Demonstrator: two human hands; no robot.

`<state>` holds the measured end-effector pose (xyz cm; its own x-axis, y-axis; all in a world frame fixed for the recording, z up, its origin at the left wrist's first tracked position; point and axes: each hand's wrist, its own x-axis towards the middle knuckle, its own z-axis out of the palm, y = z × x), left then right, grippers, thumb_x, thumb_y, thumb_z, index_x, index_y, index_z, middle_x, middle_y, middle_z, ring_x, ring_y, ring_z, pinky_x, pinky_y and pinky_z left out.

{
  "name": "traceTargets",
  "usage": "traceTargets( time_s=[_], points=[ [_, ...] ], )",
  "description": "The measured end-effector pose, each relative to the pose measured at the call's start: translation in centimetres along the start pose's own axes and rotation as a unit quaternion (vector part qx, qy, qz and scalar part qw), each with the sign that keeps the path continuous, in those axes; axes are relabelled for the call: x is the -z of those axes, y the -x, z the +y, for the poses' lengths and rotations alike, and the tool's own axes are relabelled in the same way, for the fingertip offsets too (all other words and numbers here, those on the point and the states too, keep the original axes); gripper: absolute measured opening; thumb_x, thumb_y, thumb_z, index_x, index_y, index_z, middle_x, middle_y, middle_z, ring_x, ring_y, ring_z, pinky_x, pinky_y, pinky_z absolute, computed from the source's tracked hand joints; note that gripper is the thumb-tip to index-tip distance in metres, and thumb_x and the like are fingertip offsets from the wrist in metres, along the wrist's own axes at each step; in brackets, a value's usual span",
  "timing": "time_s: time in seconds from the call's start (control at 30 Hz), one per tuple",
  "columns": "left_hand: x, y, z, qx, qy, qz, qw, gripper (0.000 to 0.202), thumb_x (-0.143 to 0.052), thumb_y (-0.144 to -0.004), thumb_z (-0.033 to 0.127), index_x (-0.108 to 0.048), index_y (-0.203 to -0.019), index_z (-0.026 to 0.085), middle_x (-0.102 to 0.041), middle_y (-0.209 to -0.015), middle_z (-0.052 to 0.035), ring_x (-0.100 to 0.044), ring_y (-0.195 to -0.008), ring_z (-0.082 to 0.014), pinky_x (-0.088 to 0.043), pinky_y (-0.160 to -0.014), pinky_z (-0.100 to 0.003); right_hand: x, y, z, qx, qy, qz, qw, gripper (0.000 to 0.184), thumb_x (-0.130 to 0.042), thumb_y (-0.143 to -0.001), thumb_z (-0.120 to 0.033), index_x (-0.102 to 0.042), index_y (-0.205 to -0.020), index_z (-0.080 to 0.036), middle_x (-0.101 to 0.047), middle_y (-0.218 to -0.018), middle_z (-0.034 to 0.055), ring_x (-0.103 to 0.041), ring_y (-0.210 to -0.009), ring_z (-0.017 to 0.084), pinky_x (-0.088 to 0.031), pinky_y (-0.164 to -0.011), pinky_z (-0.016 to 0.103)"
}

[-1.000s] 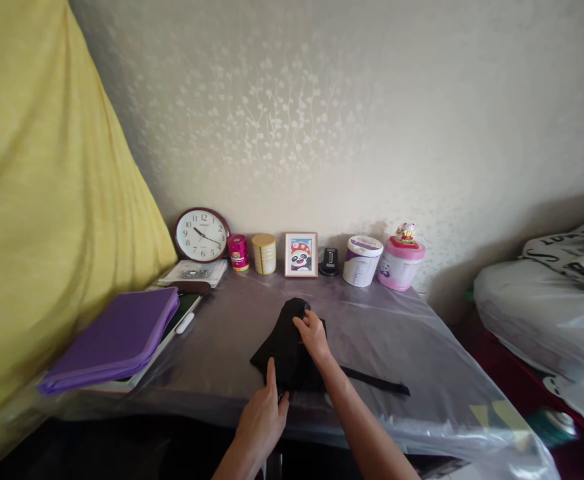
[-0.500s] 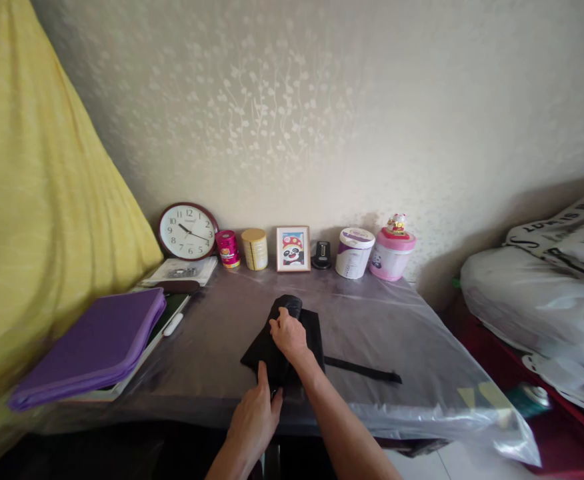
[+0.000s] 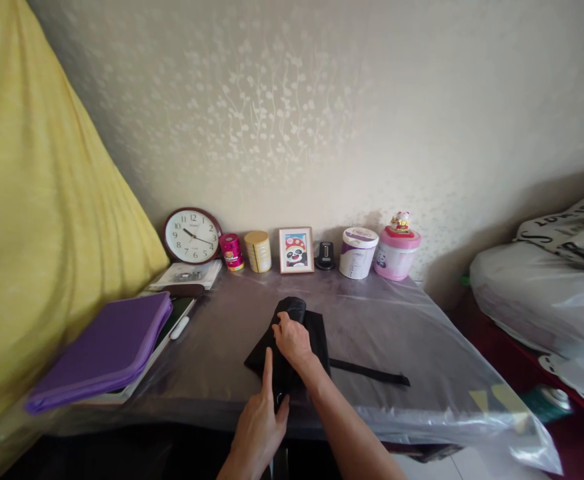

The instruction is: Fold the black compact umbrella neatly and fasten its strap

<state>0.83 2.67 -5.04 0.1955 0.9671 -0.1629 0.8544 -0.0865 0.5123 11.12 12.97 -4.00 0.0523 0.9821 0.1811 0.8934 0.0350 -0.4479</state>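
A black cloth bundle lies on the table in front of me, rolled thick at its far end, with loose flaps spreading to both sides. My right hand presses on the roll from above, its fingers curled into the fabric. Around the bundle's near end is my left hand, index finger stretched along the cloth and thumb on the other side. A small shiny ring-like detail shows between that thumb and finger. From the right flap a black strap runs out flat across the table. The undersides of both hands are hidden.
Plastic sheeting covers the table. Along the wall stand a clock, several tins and tubs, and a picture frame. A purple folder lies on books at left. White bags are piled at right.
The whole scene has shifted slightly right in view. My left index finger has straightened and reaches farther along the bundle; my right hand keeps its place on the roll.
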Motion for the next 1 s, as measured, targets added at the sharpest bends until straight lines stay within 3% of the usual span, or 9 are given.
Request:
traceTargets(
  time_s=[0.17, 0.33, 0.43, 0.53, 0.7, 1.0],
  points=[
    [0.1, -0.4, 0.0, 0.011, -0.048, -0.032, 0.998, 0.067, -0.036, -0.086, 0.028, 0.005, -0.139, 0.02, -0.067, -0.085, -0.0069, -0.063, -0.074, -0.0174, -0.037, -0.061, -0.023, 0.5, 1.0, 0.6, 0.049, -0.085, 0.007, 0.995, 0.023, -0.04, -0.085, -0.023, -0.052, -0.106, -0.022, -0.067, -0.081, 0.0016, -0.062, -0.079, 0.015, -0.043, -0.068, 0.023],
    [-0.6, -0.7, -0.3, 0.019, -0.033, -0.03, 0.999, 0.066, -0.036, -0.086, 0.028, 0.002, -0.139, 0.018, -0.066, -0.089, -0.0072, -0.062, -0.079, -0.0173, -0.037, -0.065, -0.022, 1.9, 4.4, 1.9, 0.254, -0.18, 0.045, 0.949, 0.023, -0.037, -0.089, -0.022, -0.058, -0.097, -0.021, -0.064, -0.095, 0.0027, -0.057, -0.089, 0.013, -0.042, -0.084, 0.027],
    [-0.7, -0.7, -0.3, 0.042, -0.036, -0.034, 0.998, 0.062, -0.035, -0.086, 0.029, -0.005, -0.139, 0.014, -0.065, -0.091, -0.0097, -0.062, -0.082, -0.0188, -0.037, -0.065, -0.023, 2.1, 5.6, 2.8, 0.324, -0.169, 0.033, 0.93, 0.024, -0.037, -0.089, -0.021, -0.058, -0.101, -0.02, -0.063, -0.103, 0.0036, -0.052, -0.104, 0.015, -0.037, -0.094, 0.032],
    [-0.6, -0.6, -0.2, 0.047, -0.029, -0.033, 0.998, 0.063, -0.034, -0.086, 0.029, -0.002, -0.139, 0.015, -0.065, -0.091, -0.0092, -0.062, -0.081, -0.0184, -0.037, -0.065, -0.023, 1.5, 4.7, 3.7, 0.339, -0.137, 0.024, 0.931, 0.026, -0.037, -0.09, -0.022, -0.057, -0.107, -0.021, -0.062, -0.108, 0.0037, -0.044, -0.115, 0.016, -0.028, -0.101, 0.038],
    [-0.6, -0.6, -0.1, 0.04, -0.013, -0.032, 0.999, 0.066, -0.033, -0.087, 0.028, 0.006, -0.138, 0.018, -0.066, -0.09, -0.0066, -0.063, -0.08, -0.0173, -0.036, -0.062, -0.022, -0.1, 0.3, 5.3, 0.346, -0.099, 0.027, 0.933, 0.027, -0.037, -0.09, -0.026, -0.058, -0.107, -0.022, -0.062, -0.11, 0.0026, -0.042, -0.117, 0.015, -0.021, -0.103, 0.039],
    [-1.0, -0.7, -0.8, 0.031, 0.017, -0.025, 0.999, 0.069, -0.035, -0.086, 0.03, 0.009, -0.138, 0.023, -0.067, -0.087, -0.0047, -0.063, -0.079, -0.0178, -0.037, -0.063, -0.023, -1.2, -6.1, 6.6, 0.263, -0.053, 0.041, 0.963, 0.028, -0.037, -0.09, -0.026, -0.062, -0.101, -0.023, -0.063, -0.109, 0.0028, -0.043, -0.116, 0.017, -0.023, -0.1, 0.038]
  ],
)
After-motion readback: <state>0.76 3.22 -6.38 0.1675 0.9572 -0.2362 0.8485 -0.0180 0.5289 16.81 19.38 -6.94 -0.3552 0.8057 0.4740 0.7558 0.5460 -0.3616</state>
